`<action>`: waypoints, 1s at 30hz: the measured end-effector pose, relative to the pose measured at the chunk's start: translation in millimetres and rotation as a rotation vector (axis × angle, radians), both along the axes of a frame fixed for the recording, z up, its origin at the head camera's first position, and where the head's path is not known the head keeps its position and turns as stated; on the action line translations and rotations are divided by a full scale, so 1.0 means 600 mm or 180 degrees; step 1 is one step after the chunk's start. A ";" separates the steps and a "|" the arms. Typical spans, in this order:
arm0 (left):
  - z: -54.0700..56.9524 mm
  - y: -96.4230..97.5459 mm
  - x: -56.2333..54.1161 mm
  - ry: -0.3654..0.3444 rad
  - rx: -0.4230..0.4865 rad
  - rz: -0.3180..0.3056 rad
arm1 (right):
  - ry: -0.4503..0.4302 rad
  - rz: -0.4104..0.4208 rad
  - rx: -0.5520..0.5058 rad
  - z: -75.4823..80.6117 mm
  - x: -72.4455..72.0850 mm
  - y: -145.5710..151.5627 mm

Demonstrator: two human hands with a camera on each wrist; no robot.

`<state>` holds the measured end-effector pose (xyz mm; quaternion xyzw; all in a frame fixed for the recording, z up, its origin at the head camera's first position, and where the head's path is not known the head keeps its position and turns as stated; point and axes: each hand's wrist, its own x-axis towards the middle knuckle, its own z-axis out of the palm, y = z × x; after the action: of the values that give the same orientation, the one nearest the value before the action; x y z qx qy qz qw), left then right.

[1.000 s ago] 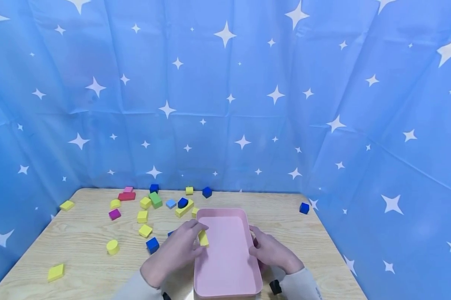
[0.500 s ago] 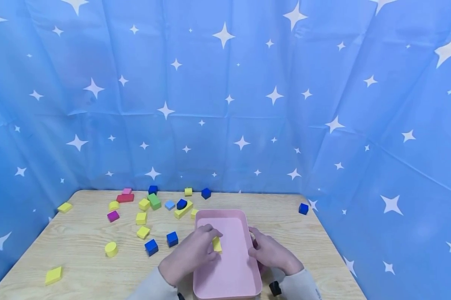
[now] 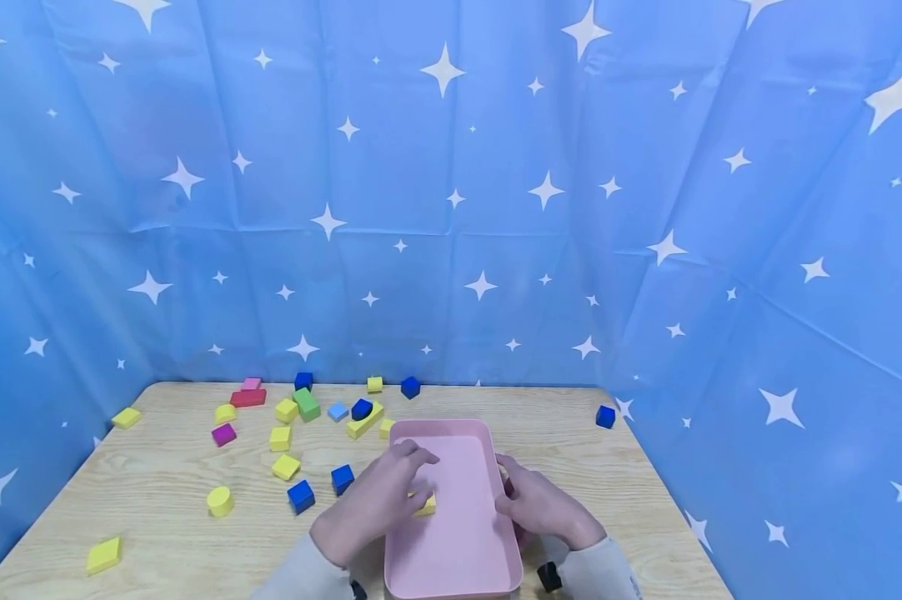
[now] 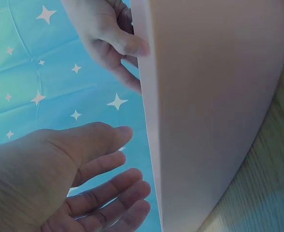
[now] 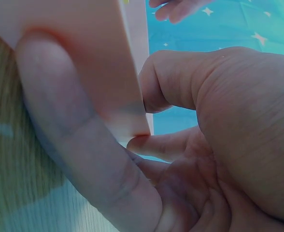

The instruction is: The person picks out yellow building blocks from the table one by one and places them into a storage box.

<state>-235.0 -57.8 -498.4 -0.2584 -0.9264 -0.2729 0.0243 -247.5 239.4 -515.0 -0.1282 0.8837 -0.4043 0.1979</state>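
Observation:
A pink tray lies lengthwise at the table's near side. My right hand grips its right wall, the thumb bent over the rim and the other fingers against the outside, as the right wrist view shows. Over the tray's left part hovers my left hand, fingers apart and loosely bent. A yellow block lies on the tray floor beneath it, partly covered by the hand. In the left wrist view the left palm and fingers hold nothing.
Left of the tray, two blue cubes and a yellow cylinder rest on the wooden table. Farther back are several coloured blocks, among them a green one. One blue block sits far right. A starred blue curtain surrounds the table.
My left hand came in over the tray's left rim with the yellow block, let it go on the tray floor, then drew back slightly left. The right hand keeps its grip.

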 end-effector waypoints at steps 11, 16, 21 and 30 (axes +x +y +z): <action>0.003 -0.011 -0.016 -0.0036 0.0201 0.0249 | -0.0004 0.0034 -0.0032 0.002 0.004 0.007; 0.000 -0.018 -0.024 -0.0047 0.0275 0.0349 | -0.0072 0.0033 -0.0084 0.002 0.006 0.011; -0.003 -0.029 -0.031 0.0100 0.0244 0.0550 | -0.0095 0.0014 -0.0094 0.003 0.005 0.013; -0.011 -0.043 -0.064 0.0091 0.0143 0.0786 | -0.0184 0.0088 -0.0089 0.006 0.004 0.016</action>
<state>-273.4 -83.7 -505.3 -0.1456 -0.9444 -0.2848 0.0767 -245.4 248.8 -511.2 -0.1314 0.8700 -0.4174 0.2271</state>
